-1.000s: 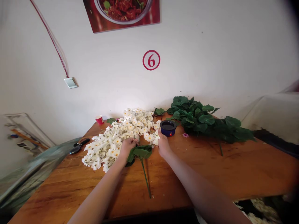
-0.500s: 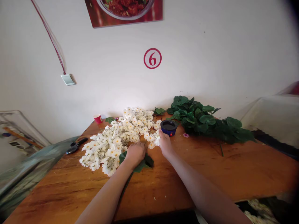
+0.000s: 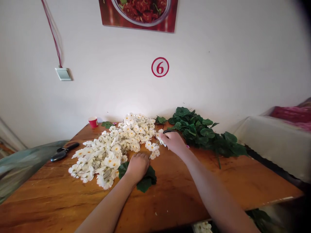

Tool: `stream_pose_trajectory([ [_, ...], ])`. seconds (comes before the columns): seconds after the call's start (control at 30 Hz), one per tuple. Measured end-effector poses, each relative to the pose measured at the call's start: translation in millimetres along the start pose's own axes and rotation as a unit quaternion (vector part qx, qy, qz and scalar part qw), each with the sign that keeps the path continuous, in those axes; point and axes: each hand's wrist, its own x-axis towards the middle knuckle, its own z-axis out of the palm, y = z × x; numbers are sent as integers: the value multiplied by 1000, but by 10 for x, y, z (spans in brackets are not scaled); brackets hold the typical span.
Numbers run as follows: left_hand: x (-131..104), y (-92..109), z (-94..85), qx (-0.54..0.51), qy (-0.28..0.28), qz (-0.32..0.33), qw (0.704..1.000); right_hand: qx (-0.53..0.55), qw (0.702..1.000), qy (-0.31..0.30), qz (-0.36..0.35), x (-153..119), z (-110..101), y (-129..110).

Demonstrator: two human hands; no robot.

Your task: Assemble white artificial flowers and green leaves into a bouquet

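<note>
My left hand (image 3: pixel 138 165) rests low over a bunch of green artificial leaves (image 3: pixel 145 183), its fingers curled closed round the stem end. White artificial flowers (image 3: pixel 152 147) with yellow centres lie just past its fingertips. Beyond them, my right hand (image 3: pixel 174 141) is closed in a pinch on a white flower sprig (image 3: pixel 161 141). It hides most of a small black-and-blue pot; only the dark rim (image 3: pixel 168 131) shows above the fingers. Left of both hands spreads a big heap of white flowers (image 3: pixel 107 155).
A pile of green leaf stems (image 3: pixel 201 127) lies at the back right of the wooden table (image 3: pixel 175 197). Black-handled scissors (image 3: pixel 63 152) are near the left edge, with a red paper cup (image 3: pixel 93 122) behind. A covered surface (image 3: pixel 269 142) stands to the right.
My right hand has turned, its back now upward, and covers the pot that was visible beside it. My left hand stays on the leaves. The whole view has shifted slightly.
</note>
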Motion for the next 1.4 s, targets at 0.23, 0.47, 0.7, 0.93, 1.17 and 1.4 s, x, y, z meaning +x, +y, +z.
stream_pose_trajectory([
  [0.23,19,-35,36,-20,10,-26,999,-249,966,-72,18,637,-490,226],
  [0.47,50,-40,42,-41,12,-43,998,-304,946,-107,32,924,-404,734],
  [0.7,57,-62,59,-68,2,-44,997,-331,935,-118,38,955,-193,922],
  [0.93,89,-96,106,-100,-14,-85,991,-345,929,-132,33,964,-74,908],
  [1.17,176,-235,122,-183,-87,-65,977,-335,936,-96,42,1008,-270,832],
  [1.4,166,-256,50,-278,-38,-76,957,-287,955,-62,45,907,-334,775],
])
